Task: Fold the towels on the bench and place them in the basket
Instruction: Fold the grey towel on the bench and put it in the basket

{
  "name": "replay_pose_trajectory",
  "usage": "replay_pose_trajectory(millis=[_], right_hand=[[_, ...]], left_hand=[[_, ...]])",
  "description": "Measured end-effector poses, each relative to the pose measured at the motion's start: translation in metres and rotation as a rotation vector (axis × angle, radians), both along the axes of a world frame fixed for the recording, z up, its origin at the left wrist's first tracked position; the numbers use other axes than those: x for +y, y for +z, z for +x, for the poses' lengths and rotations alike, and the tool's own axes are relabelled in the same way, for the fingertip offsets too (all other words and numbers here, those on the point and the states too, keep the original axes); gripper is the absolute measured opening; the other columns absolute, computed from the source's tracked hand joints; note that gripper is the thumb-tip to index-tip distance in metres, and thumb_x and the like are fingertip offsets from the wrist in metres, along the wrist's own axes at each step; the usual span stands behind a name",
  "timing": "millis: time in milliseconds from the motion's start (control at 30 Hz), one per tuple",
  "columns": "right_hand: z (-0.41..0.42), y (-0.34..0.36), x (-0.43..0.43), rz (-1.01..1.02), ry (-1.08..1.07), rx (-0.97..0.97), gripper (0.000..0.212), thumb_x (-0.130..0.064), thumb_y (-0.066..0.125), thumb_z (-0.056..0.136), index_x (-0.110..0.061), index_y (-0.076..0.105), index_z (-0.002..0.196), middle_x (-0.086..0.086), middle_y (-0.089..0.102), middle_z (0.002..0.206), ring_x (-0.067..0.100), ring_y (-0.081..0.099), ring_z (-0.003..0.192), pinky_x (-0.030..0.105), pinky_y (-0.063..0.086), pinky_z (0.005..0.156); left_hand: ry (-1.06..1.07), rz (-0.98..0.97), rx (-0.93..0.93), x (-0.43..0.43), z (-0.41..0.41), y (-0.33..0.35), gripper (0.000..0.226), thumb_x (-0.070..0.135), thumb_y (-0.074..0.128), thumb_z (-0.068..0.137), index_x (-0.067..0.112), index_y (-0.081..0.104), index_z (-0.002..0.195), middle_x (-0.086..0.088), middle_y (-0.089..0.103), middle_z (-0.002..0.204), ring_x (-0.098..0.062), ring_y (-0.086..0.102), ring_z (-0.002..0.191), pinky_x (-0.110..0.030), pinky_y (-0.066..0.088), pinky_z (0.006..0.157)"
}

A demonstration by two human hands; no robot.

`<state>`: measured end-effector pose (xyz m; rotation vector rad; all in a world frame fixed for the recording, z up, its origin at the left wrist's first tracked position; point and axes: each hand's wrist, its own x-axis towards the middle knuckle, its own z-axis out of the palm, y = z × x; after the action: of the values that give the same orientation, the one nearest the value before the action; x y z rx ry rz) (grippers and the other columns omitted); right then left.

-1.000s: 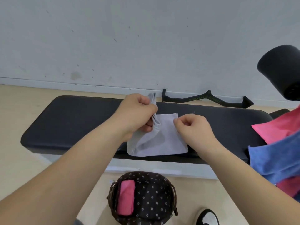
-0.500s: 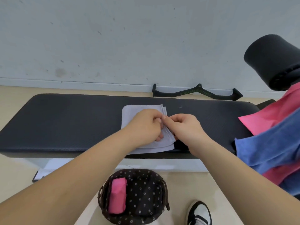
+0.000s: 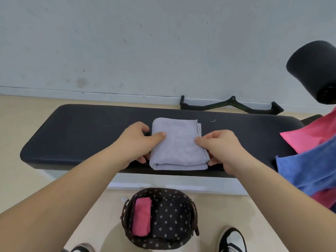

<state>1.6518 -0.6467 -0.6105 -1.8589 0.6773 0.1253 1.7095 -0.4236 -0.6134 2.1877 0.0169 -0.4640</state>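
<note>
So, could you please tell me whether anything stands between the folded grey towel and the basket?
Nothing visible does: the basket stands open on the floor before the bench, with a folded pink towel only in its left side.

2 hands (image 3: 135, 140) (image 3: 222, 149), 1 grey towel (image 3: 179, 142), 1 bench (image 3: 81, 128), 1 basket (image 3: 195, 213).

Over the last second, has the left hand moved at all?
Yes. Against the bench, the left hand has come down from near the far edge toward the near edge, and now grips the left side of the grey towel.
</note>
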Motion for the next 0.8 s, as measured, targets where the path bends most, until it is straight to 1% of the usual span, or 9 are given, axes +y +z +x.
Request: replay_pose_trajectory(millis=[100,200,267,333,400,500,600,733,800], right_hand=[[0.0,0.003,0.0,-0.082,0.033,0.021,0.021,-0.023,0.078,0.091,-0.008,0.067,0.101,0.013,0.073,0.093,0.024,0.07,0.063,0.03,0.058,0.047],[0.001,0.01,0.002,-0.451,0.184,-0.027,0.045,-0.032,0.081,0.084,-0.021,0.056,0.12,0.002,0.067,0.098,0.018,0.07,0.07,0.035,0.06,0.055],[0.003,0.01,0.006,-0.664,0.318,-0.172,0.069,-0.044,0.082,0.078,-0.03,0.05,0.138,-0.006,0.057,0.119,0.011,0.062,0.099,0.031,0.054,0.078],[0.004,0.007,0.014,-0.695,0.48,-0.249,0.085,-0.054,0.081,0.076,-0.034,0.042,0.15,-0.009,0.044,0.145,0.013,0.045,0.133,0.035,0.045,0.105],[0.007,-0.004,0.019,-0.685,0.619,-0.211,0.096,-0.06,0.076,0.08,-0.031,0.029,0.159,-0.007,0.029,0.162,0.016,0.022,0.151,0.036,0.026,0.122],[0.01,-0.019,0.028,-0.669,0.666,-0.093,0.112,-0.079,0.061,0.073,-0.033,0.013,0.163,-0.003,0.01,0.17,0.019,0.002,0.157,0.04,0.01,0.127],[0.012,-0.025,0.036,-0.689,0.645,-0.055,0.118,-0.092,0.035,0.052,-0.047,0.016,0.16,-0.002,-0.001,0.171,0.021,-0.006,0.158,0.048,0.004,0.127],[0.014,-0.023,0.041,-0.637,0.646,-0.013,0.115,-0.094,0.04,0.049,-0.058,0.014,0.155,-0.001,-0.002,0.172,0.022,-0.008,0.158,0.051,-0.001,0.127],[0.015,-0.023,0.041,-0.621,0.649,-0.001,0.112,-0.092,0.052,0.053,-0.06,0.013,0.154,0.0,-0.001,0.171,0.022,-0.008,0.158,0.051,-0.002,0.127]], left_hand=[[-0.05,0.008,-0.016,-0.006,-0.003,-0.002,0.04,0.048,0.078,0.085,0.019,0.061,0.108,-0.003,0.071,0.095,-0.02,0.068,0.073,-0.028,0.054,0.052],[-0.03,-0.068,0.039,-0.009,-0.001,0.0,0.031,0.037,0.082,0.083,0.012,0.07,0.098,-0.005,0.075,0.088,-0.021,0.069,0.074,-0.028,0.052,0.055],[-0.008,-0.119,0.099,-0.008,0.002,0.004,0.029,0.033,0.082,0.082,0.008,0.073,0.092,-0.007,0.077,0.08,-0.022,0.069,0.07,-0.033,0.056,0.059],[0.01,-0.168,0.154,-0.007,0.004,0.007,0.027,0.028,0.08,0.081,0.005,0.073,0.092,-0.01,0.078,0.08,-0.024,0.071,0.07,-0.037,0.06,0.065],[0.031,-0.213,0.192,-0.006,0.005,0.008,0.029,0.025,0.076,0.081,0.004,0.072,0.1,-0.011,0.078,0.085,-0.026,0.073,0.072,-0.034,0.059,0.063],[0.014,-0.211,0.182,-0.006,0.003,0.008,0.03,0.027,0.072,0.082,0.01,0.07,0.106,-0.01,0.078,0.095,-0.028,0.076,0.082,-0.03,0.057,0.06],[0.027,-0.174,0.129,-0.006,0.001,0.007,0.026,0.03,0.07,0.083,0.014,0.068,0.103,-0.006,0.077,0.096,-0.022,0.073,0.082,-0.03,0.053,0.061],[0.074,-0.18,0.094,-0.004,0.004,0.01,0.027,0.029,0.071,0.083,0.014,0.064,0.103,-0.007,0.075,0.096,-0.023,0.073,0.083,-0.031,0.052,0.06],[0.072,-0.166,0.081,-0.003,0.004,0.011,0.026,0.03,0.071,0.083,0.014,0.063,0.103,-0.007,0.074,0.096,-0.022,0.071,0.081,-0.03,0.051,0.059]])
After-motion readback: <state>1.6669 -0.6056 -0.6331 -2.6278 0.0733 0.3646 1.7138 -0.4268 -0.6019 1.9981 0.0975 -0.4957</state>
